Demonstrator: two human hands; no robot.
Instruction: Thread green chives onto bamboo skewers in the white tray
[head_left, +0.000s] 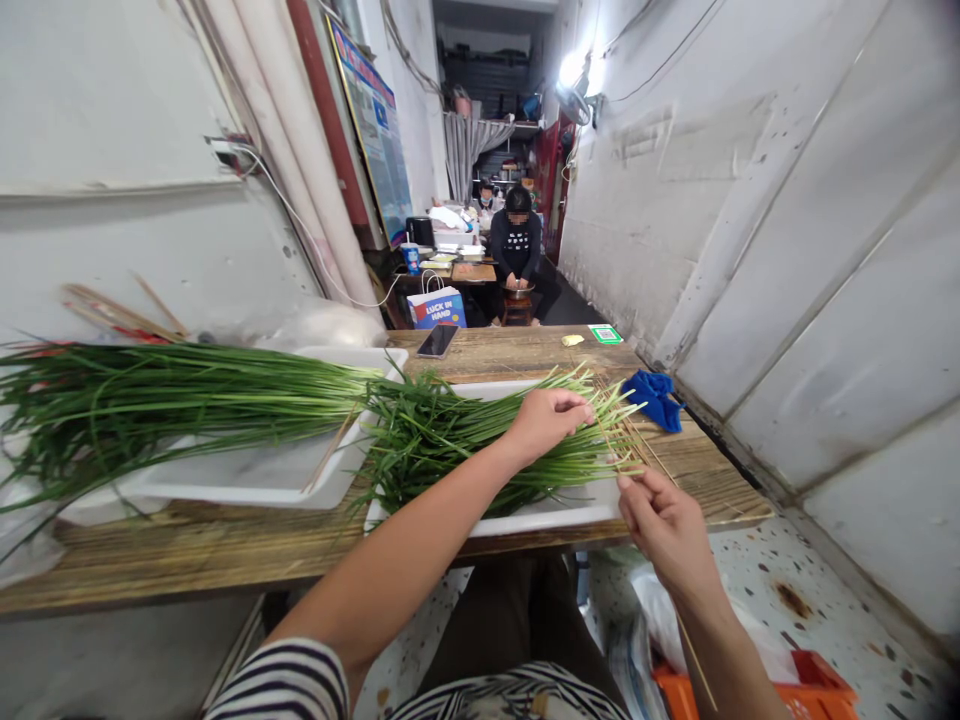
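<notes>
A bunch of long garlic chives (457,440) lies across a white tray (525,522), pale stem ends toward the right. Over those stem ends is my left hand (551,420), its thumb and fingers pinched together on chive stems. My right hand (664,515) is closed at the tray's right end around a thin bamboo skewer (697,660), whose lower end sticks out below the wrist. Several more skewers (634,432) lie by the stem tips, partly hidden by them. To the left, a second pile of chives (187,395) rests on another white tray (341,485).
On the wooden table (510,350) are a phone (438,341), a green code card (605,334) and a crumpled blue cloth (652,400). An orange crate (817,685) stands on the floor at right. Farther back, a person (516,245) sits with hands in a bowl.
</notes>
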